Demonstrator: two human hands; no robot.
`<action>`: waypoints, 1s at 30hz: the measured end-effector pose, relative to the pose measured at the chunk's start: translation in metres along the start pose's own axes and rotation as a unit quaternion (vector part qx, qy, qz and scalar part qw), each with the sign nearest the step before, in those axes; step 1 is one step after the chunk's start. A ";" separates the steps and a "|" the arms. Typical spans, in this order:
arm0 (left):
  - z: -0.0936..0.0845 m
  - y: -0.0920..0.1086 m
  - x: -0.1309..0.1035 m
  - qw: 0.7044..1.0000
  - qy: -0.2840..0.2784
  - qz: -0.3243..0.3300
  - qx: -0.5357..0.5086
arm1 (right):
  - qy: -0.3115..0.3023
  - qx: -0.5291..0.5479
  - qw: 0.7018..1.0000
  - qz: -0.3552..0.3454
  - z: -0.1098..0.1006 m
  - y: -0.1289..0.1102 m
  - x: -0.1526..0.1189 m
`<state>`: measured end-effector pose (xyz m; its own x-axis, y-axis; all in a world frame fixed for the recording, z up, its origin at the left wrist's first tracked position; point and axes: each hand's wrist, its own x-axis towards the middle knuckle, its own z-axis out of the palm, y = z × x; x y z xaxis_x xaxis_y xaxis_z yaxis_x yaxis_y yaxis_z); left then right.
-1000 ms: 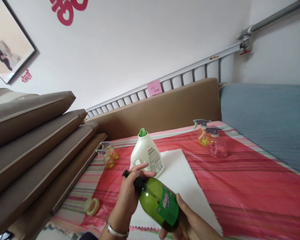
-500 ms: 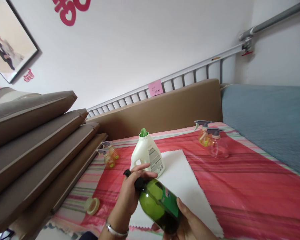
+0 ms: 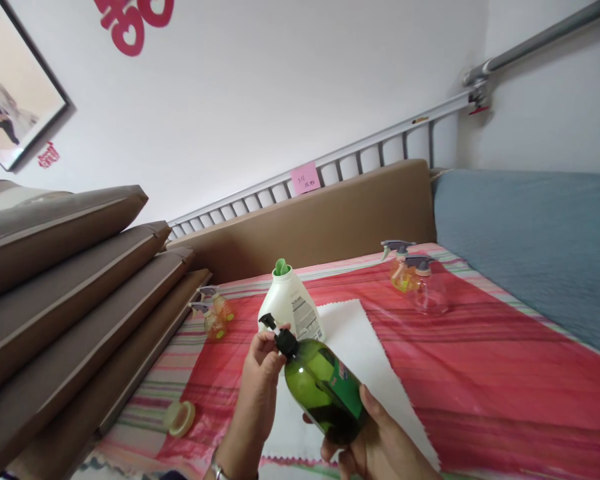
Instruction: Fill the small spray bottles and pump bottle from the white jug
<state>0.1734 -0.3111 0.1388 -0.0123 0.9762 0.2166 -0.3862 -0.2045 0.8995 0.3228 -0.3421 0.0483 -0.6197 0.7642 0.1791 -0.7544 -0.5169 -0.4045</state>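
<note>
The right hand point(image 3: 380, 447) grips the base of a green plastic pump bottle point(image 3: 323, 393), held tilted above the near edge of a white cloth point(image 3: 365, 353) — the left hand point(image 3: 260, 387) pinches its black pump head point(image 3: 280, 337). Just behind stands a white detergent jug point(image 3: 290, 307); open red striped cover point(image 3: 505, 373) lies to the right.

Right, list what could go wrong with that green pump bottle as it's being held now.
1. The green pump bottle is tilted, held from below by the right hand; it could slip onto the white cloth.
2. The left hand grips the black pump head; if the head comes loose at this tilt, liquid may spill.
3. The open white jug stands just behind the pump; a bump might tip it over.
</note>
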 end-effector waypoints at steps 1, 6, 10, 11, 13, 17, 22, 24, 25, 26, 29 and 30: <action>-0.001 0.000 0.000 1.000 0.002 0.001 0.015 | 0.000 -0.004 1.000 -0.003 0.000 0.000 0.000; -0.004 0.007 -0.001 0.997 -0.021 -0.007 0.075 | -0.005 0.003 1.000 -0.003 0.003 0.000 0.000; -0.001 0.019 -0.002 0.992 -0.098 -0.049 0.067 | -0.020 0.004 1.000 0.001 0.004 -0.002 -0.001; -0.001 0.020 -0.002 0.992 -0.101 -0.047 0.066 | -0.021 0.002 1.000 -0.001 0.004 -0.002 -0.001; 0.000 0.020 -0.001 0.994 -0.085 -0.022 0.070 | -0.020 0.000 1.000 -0.008 0.004 -0.001 -0.001; -0.002 0.018 -0.001 0.992 -0.066 0.005 0.108 | -0.016 0.002 1.000 -0.005 0.005 -0.001 -0.002; -0.001 0.023 -0.003 0.988 -0.124 -0.038 0.083 | -0.017 0.000 1.000 -0.014 0.007 -0.002 -0.004; 0.000 0.022 -0.003 0.992 -0.097 -0.019 0.082 | -0.019 -0.002 1.000 -0.016 0.007 -0.002 -0.005; 0.000 0.021 -0.002 0.993 -0.077 -0.007 0.088 | -0.022 -0.004 1.000 -0.016 0.007 -0.002 -0.005; 0.000 0.020 -0.002 0.994 -0.058 -0.001 0.094 | -0.024 -0.006 1.000 -0.017 0.007 -0.002 -0.005; 0.001 0.020 -0.002 0.994 -0.052 -0.028 0.092 | -0.024 -0.010 0.999 -0.019 0.007 -0.003 -0.005; 0.002 0.021 -0.003 0.994 -0.060 -0.040 0.082 | -0.021 -0.012 1.000 -0.020 0.007 -0.004 -0.004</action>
<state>0.1673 -0.3182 0.1576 0.1268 0.9759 0.1777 -0.2249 -0.1461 0.9634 0.3272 -0.3461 0.0555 -0.5985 0.7666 0.2325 -0.7732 -0.4769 -0.4181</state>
